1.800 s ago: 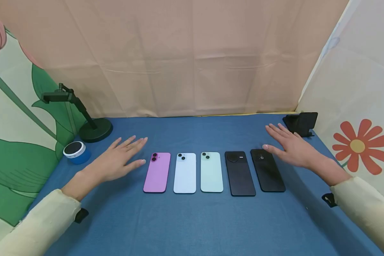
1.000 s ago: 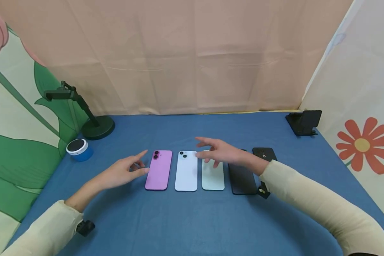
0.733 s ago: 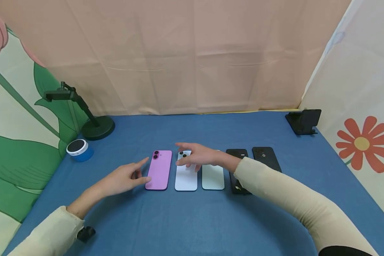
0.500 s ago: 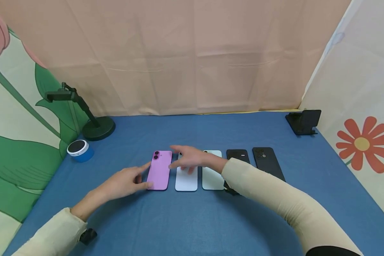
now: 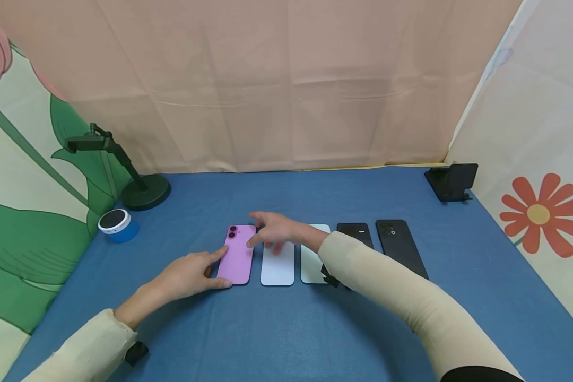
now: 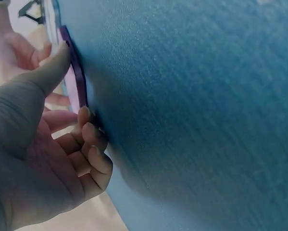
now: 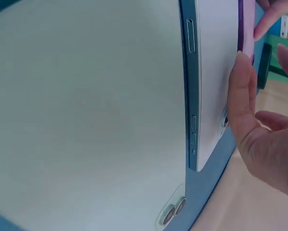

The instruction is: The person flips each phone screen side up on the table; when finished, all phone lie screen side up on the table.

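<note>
A purple smartphone lies back up at the left end of a row of phones. My left hand touches its left side, thumb by the lower corner and index finger farther up. In the left wrist view, the other fingers of that hand bend beside the phone's edge. From the right, my right hand reaches over the pale blue smartphone, covering its camera end. The right thumb comes to the purple phone's right edge, with the index finger raised higher up. No phone is gripped.
A mint smartphone and two black smartphones continue the row, partly under the right sleeve. Behind stand a dark folding stand, a blue-and-white round container and a black phone stand.
Both hands started spread apart above the table's sides. My right hand has swept left across the phones, and my left hand has moved in to the purple smartphone's side. The phones lie as before.
</note>
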`<state>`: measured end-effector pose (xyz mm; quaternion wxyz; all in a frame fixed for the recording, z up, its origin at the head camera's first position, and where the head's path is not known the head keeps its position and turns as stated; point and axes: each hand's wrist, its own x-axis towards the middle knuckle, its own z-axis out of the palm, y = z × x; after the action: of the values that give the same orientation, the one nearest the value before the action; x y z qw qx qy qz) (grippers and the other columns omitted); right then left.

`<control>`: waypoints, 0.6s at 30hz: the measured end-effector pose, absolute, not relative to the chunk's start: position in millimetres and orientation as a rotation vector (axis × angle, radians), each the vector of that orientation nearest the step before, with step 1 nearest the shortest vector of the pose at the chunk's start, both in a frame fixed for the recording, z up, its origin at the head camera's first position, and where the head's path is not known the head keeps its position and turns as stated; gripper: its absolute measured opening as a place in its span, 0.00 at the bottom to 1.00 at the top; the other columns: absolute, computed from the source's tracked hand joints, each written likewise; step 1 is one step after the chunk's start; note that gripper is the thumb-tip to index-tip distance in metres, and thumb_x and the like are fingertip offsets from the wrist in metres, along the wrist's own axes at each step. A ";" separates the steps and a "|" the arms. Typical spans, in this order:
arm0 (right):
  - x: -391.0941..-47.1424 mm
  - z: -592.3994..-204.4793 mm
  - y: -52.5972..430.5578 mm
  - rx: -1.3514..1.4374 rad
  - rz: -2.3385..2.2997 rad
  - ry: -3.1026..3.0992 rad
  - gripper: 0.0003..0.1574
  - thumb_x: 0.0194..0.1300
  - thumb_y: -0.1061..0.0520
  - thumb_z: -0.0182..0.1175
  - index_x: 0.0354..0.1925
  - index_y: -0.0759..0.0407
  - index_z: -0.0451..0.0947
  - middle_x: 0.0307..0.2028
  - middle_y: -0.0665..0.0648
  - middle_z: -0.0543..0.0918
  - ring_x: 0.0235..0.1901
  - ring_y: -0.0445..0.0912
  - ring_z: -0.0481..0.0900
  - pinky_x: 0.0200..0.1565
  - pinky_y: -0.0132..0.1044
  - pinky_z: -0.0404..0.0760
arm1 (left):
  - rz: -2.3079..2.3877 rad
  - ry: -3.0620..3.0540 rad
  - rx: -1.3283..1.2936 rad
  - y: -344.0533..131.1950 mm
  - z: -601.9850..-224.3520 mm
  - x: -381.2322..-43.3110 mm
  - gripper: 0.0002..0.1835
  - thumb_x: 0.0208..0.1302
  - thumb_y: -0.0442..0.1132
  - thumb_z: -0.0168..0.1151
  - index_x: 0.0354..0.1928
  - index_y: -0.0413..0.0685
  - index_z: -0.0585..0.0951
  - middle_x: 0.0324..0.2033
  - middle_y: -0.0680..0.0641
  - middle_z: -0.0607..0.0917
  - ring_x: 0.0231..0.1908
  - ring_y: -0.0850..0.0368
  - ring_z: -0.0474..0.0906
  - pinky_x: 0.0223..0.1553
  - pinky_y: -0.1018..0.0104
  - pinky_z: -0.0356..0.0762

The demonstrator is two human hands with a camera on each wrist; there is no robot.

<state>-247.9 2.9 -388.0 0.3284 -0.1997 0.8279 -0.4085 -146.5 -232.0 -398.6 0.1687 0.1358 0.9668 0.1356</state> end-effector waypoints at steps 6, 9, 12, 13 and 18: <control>-254.9 -387.3 -1.0 -0.511 -1.102 2.115 0.55 0.64 0.50 0.68 0.80 0.51 0.50 0.66 0.61 0.70 0.34 0.49 0.78 0.31 0.41 0.86 | 0.369 2.743 0.395 -232.8 -401.1 -150.0 0.54 0.54 0.69 0.68 0.77 0.53 0.61 0.26 0.51 0.73 0.27 0.58 0.69 0.27 0.64 0.64; -258.8 -386.7 -3.1 -0.485 -1.113 2.091 0.55 0.64 0.51 0.68 0.79 0.50 0.49 0.64 0.61 0.70 0.33 0.48 0.77 0.30 0.40 0.85 | 0.348 2.751 0.406 -233.1 -401.5 -151.6 0.54 0.53 0.70 0.67 0.77 0.53 0.61 0.26 0.52 0.73 0.27 0.58 0.69 0.26 0.64 0.63; -262.7 -386.6 -5.5 -0.449 -1.114 2.072 0.54 0.64 0.51 0.68 0.79 0.50 0.50 0.64 0.60 0.69 0.34 0.48 0.77 0.29 0.37 0.84 | 0.341 2.760 0.426 -233.6 -401.3 -152.1 0.54 0.54 0.70 0.67 0.77 0.53 0.62 0.25 0.52 0.73 0.26 0.59 0.69 0.25 0.65 0.62; -263.7 -386.4 -6.3 -0.441 -1.112 2.068 0.54 0.64 0.51 0.68 0.79 0.50 0.50 0.64 0.60 0.69 0.35 0.48 0.77 0.29 0.37 0.83 | 0.341 2.765 0.433 -233.9 -401.3 -151.9 0.53 0.54 0.70 0.67 0.77 0.53 0.62 0.24 0.52 0.73 0.26 0.59 0.68 0.25 0.65 0.61; -266.7 -385.7 -9.9 -0.410 -1.114 2.048 0.53 0.63 0.52 0.68 0.78 0.51 0.52 0.55 0.60 0.74 0.33 0.47 0.75 0.28 0.36 0.82 | 0.344 2.777 0.459 -235.3 -401.7 -150.6 0.53 0.54 0.70 0.67 0.76 0.53 0.63 0.23 0.53 0.72 0.24 0.60 0.67 0.23 0.67 0.59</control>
<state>-266.7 -9.9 -385.7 0.3778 -0.1603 0.8010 -0.4358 -150.6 -235.3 -401.7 0.1523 0.1599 0.9679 0.1201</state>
